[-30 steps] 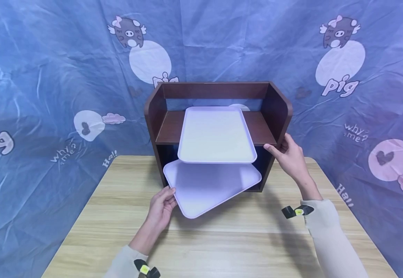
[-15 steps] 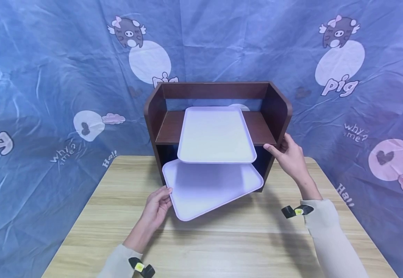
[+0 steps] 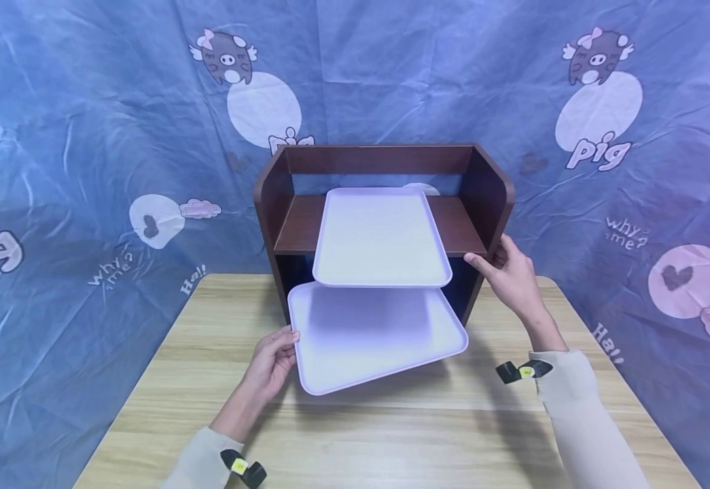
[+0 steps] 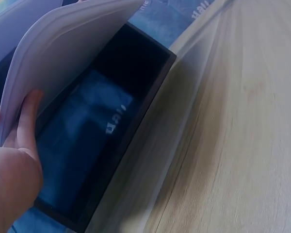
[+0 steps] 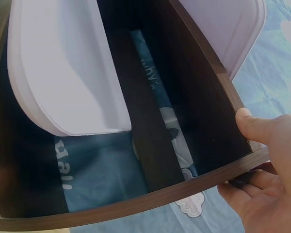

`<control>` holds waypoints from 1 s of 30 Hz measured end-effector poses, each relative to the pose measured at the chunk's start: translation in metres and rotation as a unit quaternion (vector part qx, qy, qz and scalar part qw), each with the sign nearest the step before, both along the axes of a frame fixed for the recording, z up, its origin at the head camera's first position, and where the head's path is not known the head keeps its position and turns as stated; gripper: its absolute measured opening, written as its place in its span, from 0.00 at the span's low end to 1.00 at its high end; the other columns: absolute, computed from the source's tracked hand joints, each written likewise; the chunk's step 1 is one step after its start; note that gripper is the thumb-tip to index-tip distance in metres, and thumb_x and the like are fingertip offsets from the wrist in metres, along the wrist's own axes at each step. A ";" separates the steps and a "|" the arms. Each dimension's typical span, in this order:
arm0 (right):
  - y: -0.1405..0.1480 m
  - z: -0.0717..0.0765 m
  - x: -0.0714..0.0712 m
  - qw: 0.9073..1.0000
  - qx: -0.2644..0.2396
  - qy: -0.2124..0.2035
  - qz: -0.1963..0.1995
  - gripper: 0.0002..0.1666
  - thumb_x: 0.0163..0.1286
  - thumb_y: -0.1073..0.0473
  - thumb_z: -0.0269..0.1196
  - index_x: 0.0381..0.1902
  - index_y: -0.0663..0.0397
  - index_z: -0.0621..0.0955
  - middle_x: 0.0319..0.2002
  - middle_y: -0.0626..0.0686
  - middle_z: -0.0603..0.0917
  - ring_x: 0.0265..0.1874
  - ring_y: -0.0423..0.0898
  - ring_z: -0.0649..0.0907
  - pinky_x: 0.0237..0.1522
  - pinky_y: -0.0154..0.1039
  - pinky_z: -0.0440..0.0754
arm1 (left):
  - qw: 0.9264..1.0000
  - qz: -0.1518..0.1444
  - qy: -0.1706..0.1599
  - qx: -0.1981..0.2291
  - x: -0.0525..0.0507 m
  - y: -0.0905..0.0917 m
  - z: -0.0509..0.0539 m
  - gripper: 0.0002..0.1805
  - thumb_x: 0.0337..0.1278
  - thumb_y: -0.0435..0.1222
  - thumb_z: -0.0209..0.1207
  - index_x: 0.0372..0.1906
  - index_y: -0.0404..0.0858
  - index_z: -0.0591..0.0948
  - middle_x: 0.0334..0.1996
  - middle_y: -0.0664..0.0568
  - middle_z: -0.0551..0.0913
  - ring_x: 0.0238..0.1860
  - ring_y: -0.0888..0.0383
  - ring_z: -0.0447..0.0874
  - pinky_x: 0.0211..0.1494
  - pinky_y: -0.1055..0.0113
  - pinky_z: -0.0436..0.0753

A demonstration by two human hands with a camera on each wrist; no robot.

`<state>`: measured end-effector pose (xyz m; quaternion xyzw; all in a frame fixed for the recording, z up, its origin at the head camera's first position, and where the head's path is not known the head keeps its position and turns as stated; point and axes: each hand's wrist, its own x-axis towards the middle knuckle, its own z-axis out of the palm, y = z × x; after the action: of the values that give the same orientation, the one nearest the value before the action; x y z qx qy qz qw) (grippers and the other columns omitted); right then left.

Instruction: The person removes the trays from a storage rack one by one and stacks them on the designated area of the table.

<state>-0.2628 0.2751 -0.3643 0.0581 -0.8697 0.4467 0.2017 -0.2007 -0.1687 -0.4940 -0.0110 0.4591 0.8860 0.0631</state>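
Observation:
A dark brown two-level shelf (image 3: 379, 159) stands on the table. My left hand (image 3: 270, 361) pinches the left edge of a white, shallow rectangular tray (image 3: 379, 339), thumb on top and fingers beneath in the left wrist view. This tray (image 4: 63, 58) is held above the table at the lower opening, angled, and its far part is hidden by the upper tray. The upper white tray (image 3: 384, 238) lies on the upper shelf board, its front overhanging. My right hand (image 3: 513, 278) grips the shelf's right side panel (image 5: 213, 172), with the thumb on the front of the upper board.
The light wood table (image 3: 379, 441) extends in front and to both sides of the shelf. A blue cloth with pig prints (image 3: 391, 81) hangs behind and around it. Through the shelf's open back the cloth (image 5: 106, 170) shows.
The lower tray has turned, its right front corner swinging toward me and to the right. My left hand has shifted slightly left with it; my right hand and the shelf stay put.

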 end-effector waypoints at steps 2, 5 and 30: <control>-0.001 0.000 0.000 1.000 0.004 -0.002 -0.002 0.38 0.72 0.44 0.73 0.68 0.62 0.76 0.62 0.69 0.86 0.62 0.65 0.86 0.46 0.10 0.74 | 1.000 -0.001 0.000 -0.005 0.000 -0.001 0.000 0.17 0.71 0.21 0.48 0.43 0.39 0.86 0.35 0.51 0.94 0.37 0.60 0.95 0.46 0.69 0.93; -0.001 0.001 -0.001 1.000 0.010 -0.001 -0.004 0.37 0.72 0.43 0.72 0.67 0.62 0.78 0.60 0.69 0.87 0.59 0.63 0.87 0.44 0.11 0.74 | 1.000 -0.003 0.000 -0.015 0.000 -0.003 0.000 0.17 0.71 0.21 0.48 0.44 0.39 0.86 0.35 0.51 0.94 0.37 0.60 0.94 0.45 0.69 0.93; 0.001 0.002 0.000 1.000 0.031 0.006 -0.003 0.34 0.73 0.44 0.72 0.64 0.63 0.81 0.55 0.70 0.89 0.55 0.65 0.88 0.37 0.14 0.74 | 0.997 -0.074 0.018 -0.028 0.005 -0.018 -0.015 0.20 0.71 0.21 0.45 0.44 0.40 0.86 0.37 0.52 0.93 0.37 0.62 0.93 0.46 0.71 0.92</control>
<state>-0.2632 0.2765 -0.3622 0.0645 -0.8820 0.4187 0.2065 -0.1954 -0.1869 -0.5091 0.0374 0.4841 0.8659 0.1201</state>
